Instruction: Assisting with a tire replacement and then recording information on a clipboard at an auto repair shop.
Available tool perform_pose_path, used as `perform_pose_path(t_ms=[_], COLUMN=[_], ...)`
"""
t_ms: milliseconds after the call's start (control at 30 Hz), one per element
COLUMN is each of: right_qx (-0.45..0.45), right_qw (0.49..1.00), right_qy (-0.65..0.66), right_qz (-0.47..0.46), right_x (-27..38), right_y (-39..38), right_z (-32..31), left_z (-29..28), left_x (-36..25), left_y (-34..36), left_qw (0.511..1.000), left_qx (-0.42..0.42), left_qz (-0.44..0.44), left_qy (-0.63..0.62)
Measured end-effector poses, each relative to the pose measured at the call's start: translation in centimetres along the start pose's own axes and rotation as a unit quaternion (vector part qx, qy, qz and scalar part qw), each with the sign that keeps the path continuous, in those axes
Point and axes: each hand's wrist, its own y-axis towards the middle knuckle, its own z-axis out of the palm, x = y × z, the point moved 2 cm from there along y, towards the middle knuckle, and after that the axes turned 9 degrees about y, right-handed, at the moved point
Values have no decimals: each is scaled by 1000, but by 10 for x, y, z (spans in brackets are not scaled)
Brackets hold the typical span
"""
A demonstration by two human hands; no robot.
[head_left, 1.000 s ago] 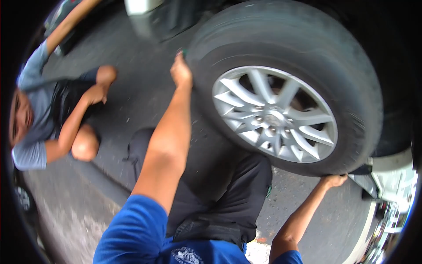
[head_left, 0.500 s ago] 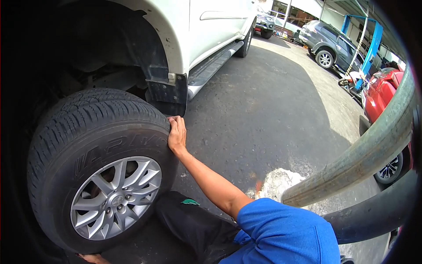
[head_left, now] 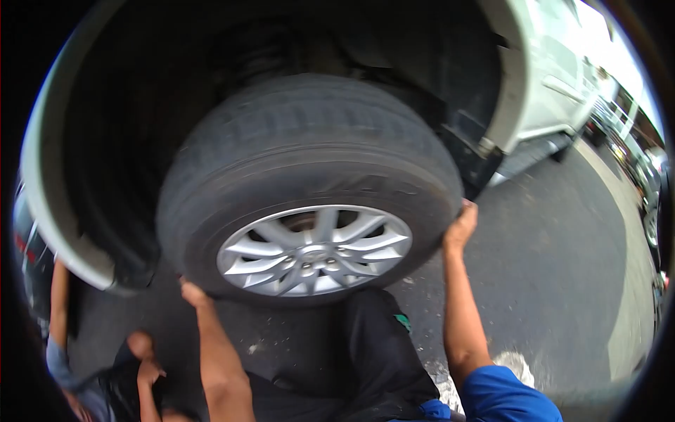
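A wheel (head_left: 211,211) with a black tyre and a silver multi-spoke alloy rim (head_left: 327,246) sits in the wheel arch of a white car. My right hand (head_left: 462,224) grips the tyre's right side, its fingers curled around the tread edge. Low on the opposite side, my left hand (head_left: 195,292) holds the tyre, its fingertips partly hidden behind the rubber. Several lug nuts show around the hub. My knee, in dark trousers with a green patch (head_left: 402,322), is close under the tyre's lower edge.
The pale wheel arch lip (head_left: 520,77) curves over the tyre, with a dark mud flap (head_left: 471,151) behind its right side. At the lower left another person (head_left: 91,387) crouches, an arm raised to the car. Other vehicles stand at far right.
My view has swung left, so the wheel now appears central and the whole arch shows. My left arm has come into view. Both hands remain on the tyre, and the other person now shows.
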Motion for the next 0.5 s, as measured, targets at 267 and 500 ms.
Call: perform_pose_path(t_ms=[267, 500], right_qx=[28, 44], right_qw=[991, 977], right_qy=[-128, -187], right_qz=[-8, -91], right_x=[-14, -70], right_y=[20, 37], right_z=[-39, -35], left_z=[14, -4], left_x=[-52, -56], left_y=[-40, -58], left_qw=[989, 995], left_qx=[-32, -46], left_qz=[-98, -86], left_qy=[107, -37])
